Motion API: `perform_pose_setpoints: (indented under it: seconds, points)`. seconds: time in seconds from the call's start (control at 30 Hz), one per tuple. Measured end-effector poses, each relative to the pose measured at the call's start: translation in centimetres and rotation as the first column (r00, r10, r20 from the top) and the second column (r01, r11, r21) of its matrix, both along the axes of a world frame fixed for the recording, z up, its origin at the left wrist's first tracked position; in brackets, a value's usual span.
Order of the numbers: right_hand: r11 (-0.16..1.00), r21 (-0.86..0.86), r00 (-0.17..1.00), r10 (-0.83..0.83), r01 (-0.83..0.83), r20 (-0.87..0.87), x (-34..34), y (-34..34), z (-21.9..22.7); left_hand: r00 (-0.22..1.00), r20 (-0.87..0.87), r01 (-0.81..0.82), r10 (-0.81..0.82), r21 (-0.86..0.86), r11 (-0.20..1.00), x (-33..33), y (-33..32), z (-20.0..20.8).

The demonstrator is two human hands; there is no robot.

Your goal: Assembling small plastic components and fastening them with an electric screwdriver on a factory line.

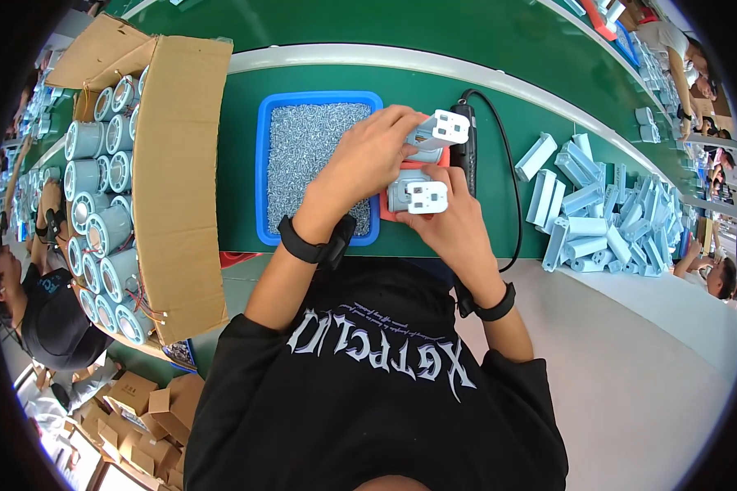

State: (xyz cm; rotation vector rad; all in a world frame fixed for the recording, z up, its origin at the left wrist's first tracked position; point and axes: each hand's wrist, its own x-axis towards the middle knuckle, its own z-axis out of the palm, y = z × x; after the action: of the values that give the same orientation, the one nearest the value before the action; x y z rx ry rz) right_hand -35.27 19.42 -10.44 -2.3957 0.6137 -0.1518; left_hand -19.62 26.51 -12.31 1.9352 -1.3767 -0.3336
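My left hand [373, 155] reaches over the tray's right side, its fingers closed on a pale blue plastic housing [449, 128] with a white slotted end. Just nearer to me, my right hand [457, 219] grips a second pale blue housing [418, 196], which also has a white slotted end. Both parts are above a red fixture [389, 206], mostly covered by the hands and housings. A blue tray [262, 176] full of small silvery screws [307, 151] lies to the left. Right behind the parts is a black powered screwdriver [464, 151], partly hidden.
On the left, an open cardboard box [180, 180] holds several round pale blue units [110, 229] with wires. A black cable [512, 176] loops across the green bench [303, 78]. Loose pale blue plastic parts [606, 221] are heaped at right. Other people work around the edges.
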Motion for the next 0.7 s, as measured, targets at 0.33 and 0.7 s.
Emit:
perform_pose_setpoints:
  seconds: [0.33,0.7]
  points:
    - [0.993,-0.046,0.993,0.112,-0.11,0.039,-0.9,-1.7,0.1,0.997,0.042,0.068,-0.067,-0.018,0.998,1.0,-0.6,0.1]
    - [0.803,-0.537,0.896,-0.407,0.257,-0.18,-5.5,-14.1,-0.1,0.998,-0.053,-0.03,0.024,-0.109,0.994,0.1,0.4,-0.2]
